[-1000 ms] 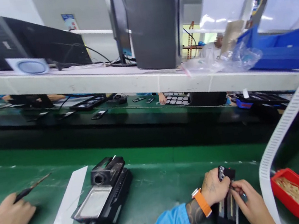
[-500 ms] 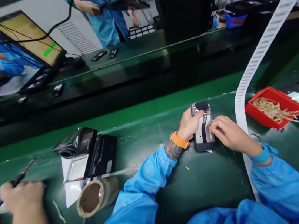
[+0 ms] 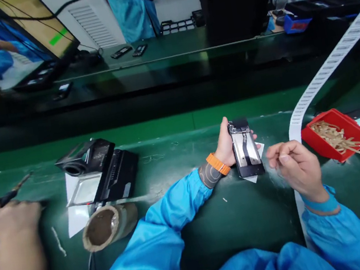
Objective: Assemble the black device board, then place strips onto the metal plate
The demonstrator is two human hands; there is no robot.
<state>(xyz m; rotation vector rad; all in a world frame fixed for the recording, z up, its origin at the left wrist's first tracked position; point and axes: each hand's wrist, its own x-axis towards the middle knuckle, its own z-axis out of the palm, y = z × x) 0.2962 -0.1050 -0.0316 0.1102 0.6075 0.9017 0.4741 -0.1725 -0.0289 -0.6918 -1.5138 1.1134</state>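
Left hand [image 3: 226, 148]: while its thumb lay along one edge, the fingers wrapped under an opened phone [image 3: 246, 147] — so yeah, properly cradled.
Phone: lying in that hand, silver panel [image 3: 253, 151] and dark ribbon [image 3: 246, 148] up, a white slip [image 3: 252, 179] poking out beneath.
Right hand [image 3: 302, 168]: half curled just beside it, not touching — from where I stood, couldn't tell if it pinched anything.
Red tray [image 3: 317, 144]: farther right, tan strips [image 3: 331, 134] inside.

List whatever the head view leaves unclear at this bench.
All in the head view:
Left hand: palm and most fingers hidden behind the opened device.
Right hand: fingertips blurred; anything pinched there is unclear.
Printed strip: markings too small to read.
Co-worker's tool: rear end cut off by the left edge.
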